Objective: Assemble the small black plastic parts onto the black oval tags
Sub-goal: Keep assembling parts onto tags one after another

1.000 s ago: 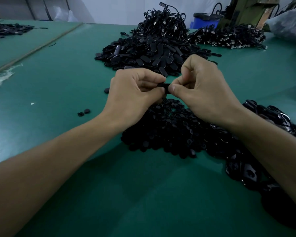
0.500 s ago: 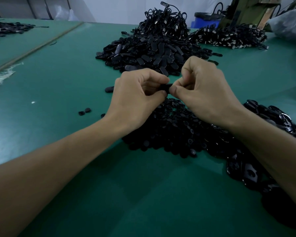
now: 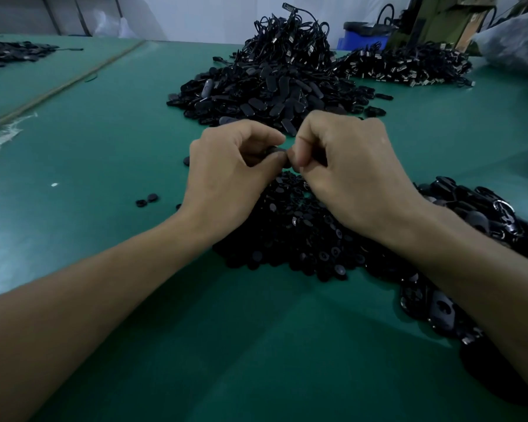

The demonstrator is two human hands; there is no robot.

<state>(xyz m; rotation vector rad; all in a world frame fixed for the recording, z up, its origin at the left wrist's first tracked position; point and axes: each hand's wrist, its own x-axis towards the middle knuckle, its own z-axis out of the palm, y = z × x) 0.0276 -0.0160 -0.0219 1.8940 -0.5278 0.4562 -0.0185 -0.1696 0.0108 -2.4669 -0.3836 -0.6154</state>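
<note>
My left hand (image 3: 232, 172) and my right hand (image 3: 348, 172) meet fingertip to fingertip above the green table (image 3: 89, 166). Between them a black oval tag (image 3: 275, 151) is pinched, mostly hidden by the fingers. My right thumb and fingers press at its end; whether a small part sits there is hidden. Under my hands lies a heap of small black round parts (image 3: 302, 239). A pile of black oval tags (image 3: 265, 95) lies just beyond my hands.
Corded tags are heaped behind the oval pile (image 3: 290, 47) and at the back right (image 3: 409, 67). More black pieces lie under my right forearm (image 3: 457, 208). Two loose round parts (image 3: 147, 200) sit left of my left wrist. A blue bin (image 3: 363, 41) stands at the back.
Both hands have shifted slightly lower in view and stay pressed together on the same tag. The piles have not moved.
</note>
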